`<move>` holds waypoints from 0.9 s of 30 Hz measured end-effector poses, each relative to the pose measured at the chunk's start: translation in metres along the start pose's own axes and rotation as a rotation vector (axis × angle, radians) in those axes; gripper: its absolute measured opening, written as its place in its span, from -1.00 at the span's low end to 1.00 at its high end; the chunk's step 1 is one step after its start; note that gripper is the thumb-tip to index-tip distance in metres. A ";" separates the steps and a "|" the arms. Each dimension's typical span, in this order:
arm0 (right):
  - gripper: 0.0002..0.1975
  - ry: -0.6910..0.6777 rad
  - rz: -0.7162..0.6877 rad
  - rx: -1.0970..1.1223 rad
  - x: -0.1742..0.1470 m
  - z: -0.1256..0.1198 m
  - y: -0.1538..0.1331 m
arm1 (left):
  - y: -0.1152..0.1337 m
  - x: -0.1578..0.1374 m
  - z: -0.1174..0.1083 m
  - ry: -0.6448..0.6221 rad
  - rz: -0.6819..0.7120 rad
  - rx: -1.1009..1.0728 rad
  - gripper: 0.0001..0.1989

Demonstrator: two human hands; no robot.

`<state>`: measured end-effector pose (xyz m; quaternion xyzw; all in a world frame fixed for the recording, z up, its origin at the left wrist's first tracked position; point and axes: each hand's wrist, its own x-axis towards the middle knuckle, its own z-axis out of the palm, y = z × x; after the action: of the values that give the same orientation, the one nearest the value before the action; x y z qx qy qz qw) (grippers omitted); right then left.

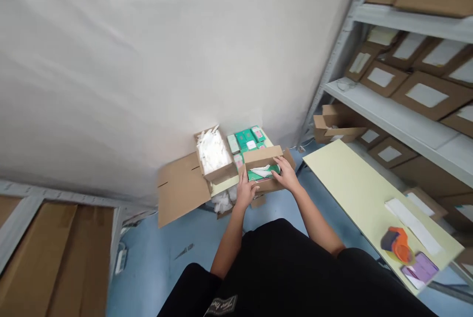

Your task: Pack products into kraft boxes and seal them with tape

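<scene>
An open cardboard box (263, 154) sits in front of me with its flaps up, holding green packs (254, 175) and a crumpled white piece (261, 171). At its left side is my left hand (245, 191), its fingers along the wall and its thumb toward the near edge. My right hand (285, 174) grips the right side, with the fingers bent over the rim near the green packs. Behind the box lie several green cartons (246, 139). To the left stands an open carton of white strips (213, 150), its large flap (183, 186) folded out.
A pale yellow table (343, 174) on the right bears an orange tape dispenser (399, 244), a phone (420, 269) and a white strip (413, 226). Shelves of labelled boxes (421, 94) rise behind it. Another rack with large boxes (55, 258) stands left. Scissors (185, 250) lie on the blue floor.
</scene>
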<state>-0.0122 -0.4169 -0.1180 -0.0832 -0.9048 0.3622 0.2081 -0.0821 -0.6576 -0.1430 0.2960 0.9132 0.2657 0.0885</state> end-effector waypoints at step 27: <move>-0.31 0.538 0.975 -0.520 -0.153 -0.247 0.222 | 0.308 0.256 0.301 -0.698 0.899 0.075 -0.79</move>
<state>0.2331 -0.1488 -0.1589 -0.6241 -0.7369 0.1492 0.2125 -0.0414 -0.1662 -0.2326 0.7288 0.6228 0.1312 0.2525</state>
